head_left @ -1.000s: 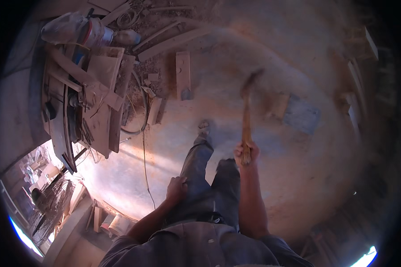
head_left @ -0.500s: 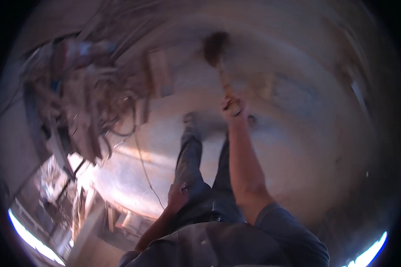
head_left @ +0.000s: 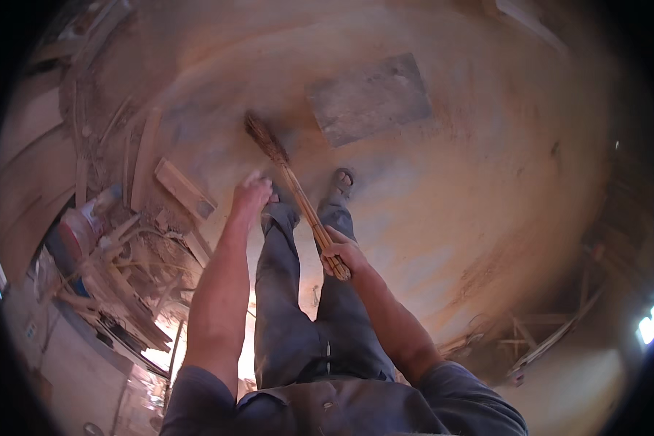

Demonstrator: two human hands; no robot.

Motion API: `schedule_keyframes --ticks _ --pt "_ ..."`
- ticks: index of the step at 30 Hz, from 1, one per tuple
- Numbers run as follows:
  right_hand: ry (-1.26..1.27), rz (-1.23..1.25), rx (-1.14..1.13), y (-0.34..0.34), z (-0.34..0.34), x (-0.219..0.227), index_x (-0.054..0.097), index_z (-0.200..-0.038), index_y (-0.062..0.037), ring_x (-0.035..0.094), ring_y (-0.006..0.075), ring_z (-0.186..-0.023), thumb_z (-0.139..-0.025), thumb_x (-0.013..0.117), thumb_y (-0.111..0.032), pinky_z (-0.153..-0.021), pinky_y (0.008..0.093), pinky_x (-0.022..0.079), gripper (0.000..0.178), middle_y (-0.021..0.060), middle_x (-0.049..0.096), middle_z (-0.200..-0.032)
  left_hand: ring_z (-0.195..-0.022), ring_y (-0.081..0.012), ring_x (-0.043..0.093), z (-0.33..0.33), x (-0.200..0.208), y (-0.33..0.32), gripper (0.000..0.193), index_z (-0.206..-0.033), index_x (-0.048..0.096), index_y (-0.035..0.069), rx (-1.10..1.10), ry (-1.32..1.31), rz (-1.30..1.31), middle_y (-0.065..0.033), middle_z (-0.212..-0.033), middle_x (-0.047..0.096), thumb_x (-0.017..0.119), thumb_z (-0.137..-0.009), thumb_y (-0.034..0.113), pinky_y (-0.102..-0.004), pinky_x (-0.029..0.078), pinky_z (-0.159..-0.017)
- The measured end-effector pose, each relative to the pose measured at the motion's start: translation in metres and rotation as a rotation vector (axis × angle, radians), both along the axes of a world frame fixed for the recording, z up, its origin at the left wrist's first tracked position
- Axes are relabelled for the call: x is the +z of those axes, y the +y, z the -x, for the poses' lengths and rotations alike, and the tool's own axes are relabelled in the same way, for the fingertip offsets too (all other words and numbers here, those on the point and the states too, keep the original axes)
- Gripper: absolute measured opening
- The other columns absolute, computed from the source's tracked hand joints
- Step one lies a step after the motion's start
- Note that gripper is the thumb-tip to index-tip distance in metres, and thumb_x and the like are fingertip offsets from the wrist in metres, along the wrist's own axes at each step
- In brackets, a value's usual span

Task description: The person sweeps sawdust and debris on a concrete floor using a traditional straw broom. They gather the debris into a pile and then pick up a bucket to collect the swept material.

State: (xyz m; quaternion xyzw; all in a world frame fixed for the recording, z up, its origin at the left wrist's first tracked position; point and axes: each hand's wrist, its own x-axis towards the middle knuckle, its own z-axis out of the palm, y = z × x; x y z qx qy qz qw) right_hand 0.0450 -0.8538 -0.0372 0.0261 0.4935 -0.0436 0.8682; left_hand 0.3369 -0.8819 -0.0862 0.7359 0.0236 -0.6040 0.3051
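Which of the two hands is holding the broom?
The right hand grips the broom near the handle's end; the left hand is held out, holding nothing.

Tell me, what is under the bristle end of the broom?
The broom is in the right hand, and its bristle end meets the bare dusty floor, beside a grey slab. The patch right under the bristles is covered.

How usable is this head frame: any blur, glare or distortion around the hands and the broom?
Head view: strong fisheye bending and dark vignette at the rim; warm, dusty haze overall. The left hand is slightly motion-smeared; the right hand and broom read clearly. Blown-out sunlight sits between the wood scraps and the legs.
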Motion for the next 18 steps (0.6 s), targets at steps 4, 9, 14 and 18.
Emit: schedule_keyframes --ticks 4,9,14,18 --pt "0.183 -0.061 -0.110 0.014 0.048 -0.014 0.024 -0.154 -0.0111 0.059 0.0243 -0.052 -0.073 0.058 0.007 -0.048 0.0357 0.049 0.090 0.0166 0.061 -0.075 -0.125 -0.0355 0.050 0.055 -0.054 -0.107 0.093 -0.153 0.019 0.001 -0.029 0.195 0.138 -0.0213 -0.136 0.052 0.074 -0.081 0.021 -0.0428 0.039 -0.107" --pt "0.173 -0.088 -0.173 0.056 0.064 -0.013 0.030 -0.152 -0.0070 0.060 0.0236 -0.054 -0.070 0.060 0.010 -0.051 0.0337 0.051 0.089 0.0168 0.063 -0.080 -0.115 -0.0305 0.057 0.114 -0.148 -0.163 0.078 -0.145 0.030 -0.003 -0.009 0.190 0.092 -0.0185 -0.129 0.056 0.073 -0.083 0.016 -0.0415 0.043 -0.100" --pt "0.191 -0.104 -0.197 0.060 0.046 -0.009 0.031 -0.151 -0.0047 0.062 0.0200 -0.060 -0.070 0.065 0.010 -0.055 0.0308 0.051 0.089 0.0144 0.063 -0.092 -0.098 -0.0261 0.061 0.143 -0.176 -0.170 0.052 -0.121 0.051 -0.002 0.117 0.137 0.093 -0.0148 -0.113 0.062 0.077 -0.078 0.011 -0.0375 0.049 -0.084" --pt "0.216 -0.025 -0.137 0.070 0.034 -0.009 0.029 -0.153 -0.0087 0.062 0.0202 -0.065 -0.070 0.064 0.011 -0.057 0.0317 0.052 0.092 0.0131 0.063 -0.087 -0.082 -0.0217 0.063 0.176 -0.150 -0.190 0.040 -0.107 0.057 -0.005 0.038 -0.040 0.163 -0.0144 -0.101 0.064 0.078 -0.075 0.007 -0.0362 0.051 -0.069"
